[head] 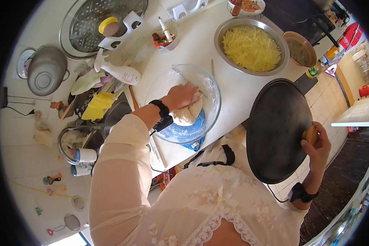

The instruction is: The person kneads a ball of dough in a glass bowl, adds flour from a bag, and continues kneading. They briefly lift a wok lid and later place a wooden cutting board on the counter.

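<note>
In the middle of the view a clear glass bowl [213, 123] stands at the counter's edge with a ball of dough [187, 115] in it. My left hand [183, 97] is inside the bowl, pressed onto the top of the dough, its fingers partly hidden and curled at the far side. Below the bowl a blue cloth [190, 146] shows through the glass. Off to the right, my right hand [318, 143] grips the wooden knob [309, 135] of a large dark round lid [276, 132], held tilted beside the counter, above the floor. Each wrist wears a black strap with a small device.
A steel basin [287, 58] of shredded yellow strips stands beyond the bowl, with a brown bowl [299, 49] beside it. A spray bottle [123, 72], a plastic tub [169, 46] and a sink [118, 107] with a faucet [61, 138] lie leftward. The counter edge runs beside my body.
</note>
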{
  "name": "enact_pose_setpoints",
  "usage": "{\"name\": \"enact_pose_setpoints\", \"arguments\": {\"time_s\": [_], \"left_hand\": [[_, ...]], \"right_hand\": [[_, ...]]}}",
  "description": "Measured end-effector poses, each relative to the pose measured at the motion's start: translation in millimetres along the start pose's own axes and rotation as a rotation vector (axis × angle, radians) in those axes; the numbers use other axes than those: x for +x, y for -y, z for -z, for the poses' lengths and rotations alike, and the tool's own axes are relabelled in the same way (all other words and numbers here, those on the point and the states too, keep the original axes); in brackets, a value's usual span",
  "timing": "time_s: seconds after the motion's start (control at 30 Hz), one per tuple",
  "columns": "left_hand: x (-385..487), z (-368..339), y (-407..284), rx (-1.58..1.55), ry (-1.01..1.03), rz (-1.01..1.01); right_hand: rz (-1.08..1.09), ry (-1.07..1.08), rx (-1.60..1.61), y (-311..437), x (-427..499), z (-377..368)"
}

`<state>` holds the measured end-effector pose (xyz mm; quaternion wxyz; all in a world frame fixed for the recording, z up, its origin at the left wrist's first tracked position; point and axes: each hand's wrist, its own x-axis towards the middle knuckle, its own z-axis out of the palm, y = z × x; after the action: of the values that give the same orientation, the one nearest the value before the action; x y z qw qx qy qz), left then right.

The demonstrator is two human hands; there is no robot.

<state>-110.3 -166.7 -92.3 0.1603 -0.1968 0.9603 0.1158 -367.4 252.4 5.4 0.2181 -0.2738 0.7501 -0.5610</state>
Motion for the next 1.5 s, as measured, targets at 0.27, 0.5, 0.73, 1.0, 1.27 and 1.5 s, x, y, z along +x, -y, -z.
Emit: {"name": "enact_pose_setpoints", "arguments": {"time_s": [0.27,0.5,0.73,1.0,1.27,1.5], "left_hand": [[-64,45,-1,-0.467,0.155,0.208],[-103,50,8,-1.887,0.027,0.201],[-103,48,-8,-2.211,-0.061,-0.103],[-113,48,-18,-2.420,0.226,-0.275],[-120,44,-28,-2.224,-0.039,-0.139],[-121,42,-33,-2.209,-0.100,-0.213]], "right_hand": [[-0.041,-0.024,0.028,2,-2,8],[-0.079,-0.017,0.034,-3,3,5],[-0.026,0.013,-0.003,2,11,-3],[0.019,0.047,0.010,15,13,-12],[0.029,0.067,0.034,17,12,-18],[0.023,0.069,0.003,18,8,-17]]}}
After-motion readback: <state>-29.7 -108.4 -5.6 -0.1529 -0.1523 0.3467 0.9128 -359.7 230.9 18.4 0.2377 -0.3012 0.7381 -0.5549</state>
